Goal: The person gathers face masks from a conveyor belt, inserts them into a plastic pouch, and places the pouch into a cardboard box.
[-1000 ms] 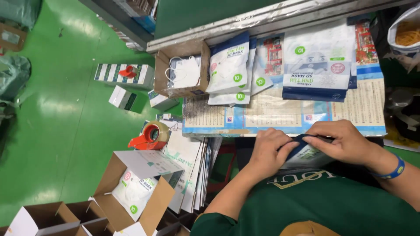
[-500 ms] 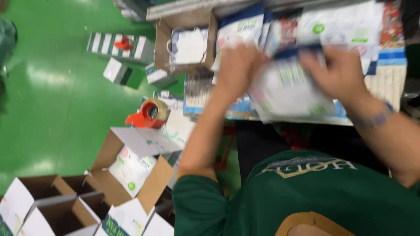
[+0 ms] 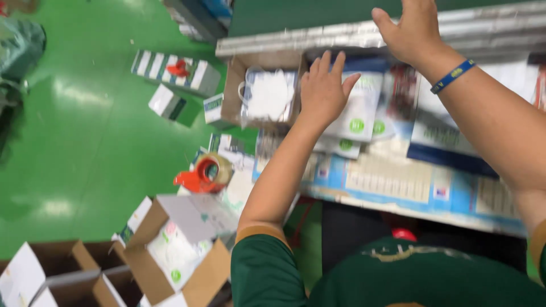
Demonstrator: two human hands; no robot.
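at the far left, open cardboard cartons stand on the green floor, and the nearest open carton holds a white pouch with a green dot. above it a red tape dispenser lies at the edge of the worktop. a small brown box sits at the back of the worktop with a white mask pack inside. just right of that box, the left hand lies flat, fingers spread and loose, on a stack of white pouches with green dots; it grips nothing. further right, flat blue and white packets cover the worktop. the right hand, a blue wristband below it, is open with its palm on the silver rail along the back, holding nothing.
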